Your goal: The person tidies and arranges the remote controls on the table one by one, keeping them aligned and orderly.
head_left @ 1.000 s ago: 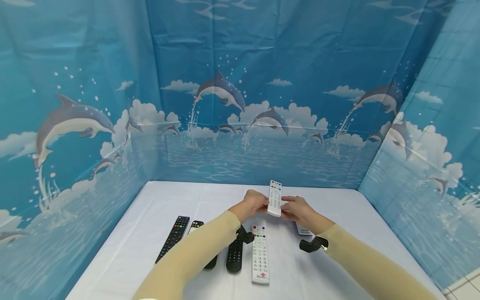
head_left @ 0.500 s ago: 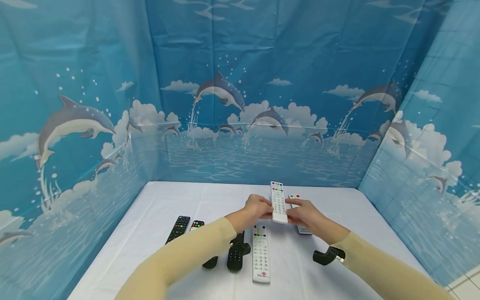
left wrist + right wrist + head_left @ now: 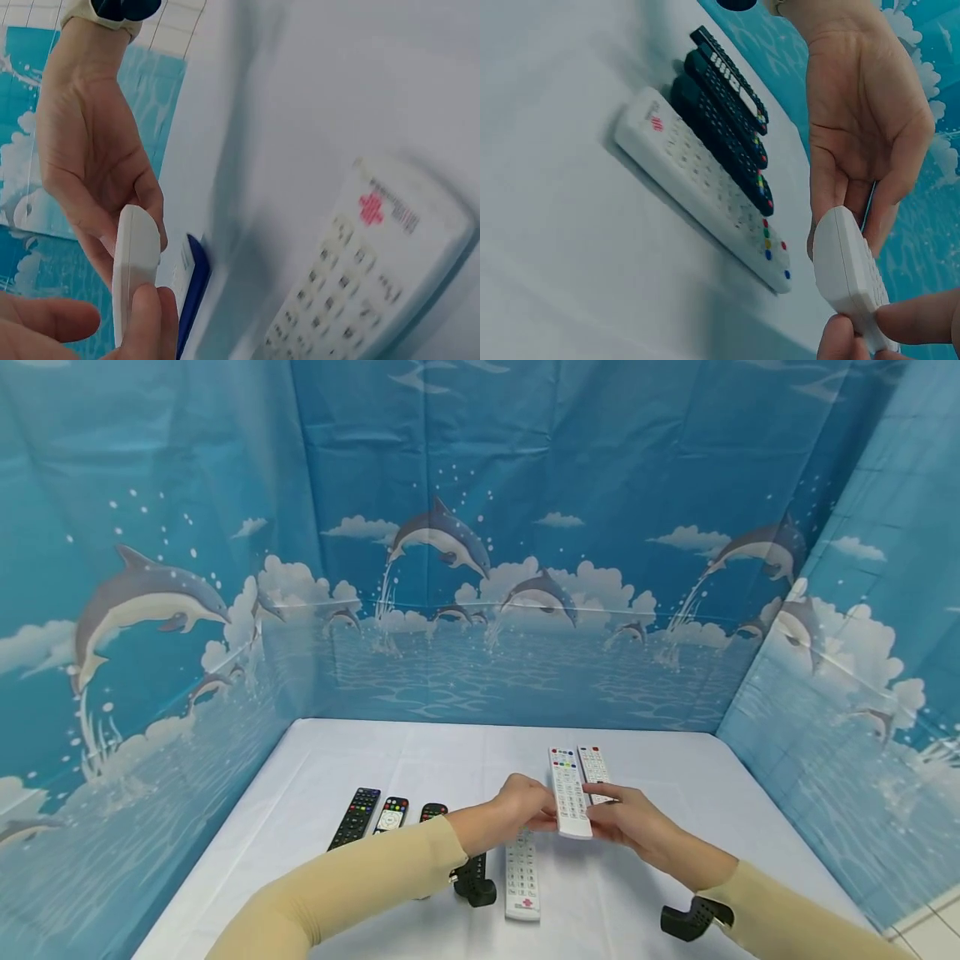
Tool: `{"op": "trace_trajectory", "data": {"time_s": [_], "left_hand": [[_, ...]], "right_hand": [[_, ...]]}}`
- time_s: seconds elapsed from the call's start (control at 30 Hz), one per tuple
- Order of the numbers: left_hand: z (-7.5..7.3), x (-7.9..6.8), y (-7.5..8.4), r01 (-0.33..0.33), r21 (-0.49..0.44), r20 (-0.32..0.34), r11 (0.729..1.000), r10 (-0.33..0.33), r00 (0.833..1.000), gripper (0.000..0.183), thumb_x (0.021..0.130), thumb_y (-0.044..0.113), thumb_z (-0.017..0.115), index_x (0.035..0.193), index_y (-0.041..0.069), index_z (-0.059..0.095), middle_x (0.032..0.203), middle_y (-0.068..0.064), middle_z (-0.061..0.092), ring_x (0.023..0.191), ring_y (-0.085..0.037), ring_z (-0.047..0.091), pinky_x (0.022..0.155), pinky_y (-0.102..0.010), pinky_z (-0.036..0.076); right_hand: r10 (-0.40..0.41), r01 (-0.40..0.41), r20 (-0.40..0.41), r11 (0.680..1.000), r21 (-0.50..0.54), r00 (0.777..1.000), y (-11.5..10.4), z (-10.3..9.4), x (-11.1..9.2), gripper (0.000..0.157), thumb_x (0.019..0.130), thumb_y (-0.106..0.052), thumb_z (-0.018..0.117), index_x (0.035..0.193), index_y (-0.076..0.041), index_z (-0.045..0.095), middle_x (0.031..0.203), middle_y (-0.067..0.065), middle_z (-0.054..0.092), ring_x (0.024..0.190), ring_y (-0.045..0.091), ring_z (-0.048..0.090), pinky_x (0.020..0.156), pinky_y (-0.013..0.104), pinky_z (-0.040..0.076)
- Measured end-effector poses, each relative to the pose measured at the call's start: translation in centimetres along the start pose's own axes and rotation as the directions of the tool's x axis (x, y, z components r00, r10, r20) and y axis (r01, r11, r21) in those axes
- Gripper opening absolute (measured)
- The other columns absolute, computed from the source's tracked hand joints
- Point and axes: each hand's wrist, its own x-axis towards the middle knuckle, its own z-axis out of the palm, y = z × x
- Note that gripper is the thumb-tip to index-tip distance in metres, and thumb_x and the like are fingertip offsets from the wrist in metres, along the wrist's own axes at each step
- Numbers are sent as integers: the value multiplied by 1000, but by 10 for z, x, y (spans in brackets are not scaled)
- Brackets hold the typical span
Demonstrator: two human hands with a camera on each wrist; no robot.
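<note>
A white remote control with coloured buttons at its far end is held between both hands, above the table. My left hand holds its left edge. At the right edge, my right hand pinches it between thumb and fingers, seen closely in the right wrist view. Just right of it lies another white remote, partly covered by the right hand; its side shows blue in the left wrist view. Below the left hand a larger white remote with a pink logo lies on the table, its far end hidden.
Left of the pink-logo remote several dark remotes lie side by side, among them a black remote and one with a white button panel; the left sleeve covers parts of them. A dolphin-print curtain encloses the white-covered table.
Both hands have brought the white remote nearer and slightly right, lower in the head view, beside the blue-sided remote, which now shows more. The left forearm now covers more of the dark remotes.
</note>
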Motion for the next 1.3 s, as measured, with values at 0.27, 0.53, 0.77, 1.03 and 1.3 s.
{"op": "trace_trajectory", "data": {"time_s": [0.27, 0.53, 0.77, 1.03, 1.3], "left_hand": [[5, -20, -14, 84, 25, 27, 996, -85, 996, 12, 87, -3, 62, 99, -5, 63, 91, -18, 64, 73, -25, 72, 69, -32, 61], [2, -33, -19, 132, -2, 108, 991, -131, 985, 27, 83, -6, 62, 109, -11, 58, 95, -21, 61, 80, -30, 69, 72, -34, 61], [1, -39, -23, 147, -15, 140, 989, -143, 980, 27, 82, -7, 61, 109, -11, 58, 95, -23, 60, 81, -32, 70, 73, -34, 61], [-2, -45, -26, 162, 18, 200, 987, -162, 966, 17, 85, -4, 62, 101, -9, 63, 95, -21, 63, 80, -31, 72, 76, -32, 61], [-3, -47, -27, 163, 20, 217, 986, -164, 962, 16, 86, -2, 62, 100, -9, 63, 96, -24, 64, 80, -33, 72, 75, -32, 61]], "right_hand": [[19, -19, -6, 1000, 9, 1000, 19, 6, -16, 56, 92, -4, 65, 145, 1, 48, 116, 20, 63, 86, 24, 66, 77, 38, 59], [48, -48, 47, 999, 10, 998, 32, 7, -24, 58, 92, -6, 66, 145, 4, 46, 110, 15, 67, 82, 22, 66, 74, 36, 58], [56, -64, 115, 996, 61, 992, 42, 5, -28, 62, 92, -6, 66, 147, 8, 40, 111, 17, 66, 83, 22, 67, 75, 35, 59], [45, -63, 169, 993, 101, 985, 47, 5, -36, 66, 91, -5, 65, 148, 10, 35, 108, 16, 67, 83, 20, 68, 76, 33, 59], [79, -95, 161, 991, 90, 984, 50, 6, -35, 66, 92, -7, 66, 149, 7, 36, 110, 17, 66, 85, 21, 67, 77, 34, 59]]}}
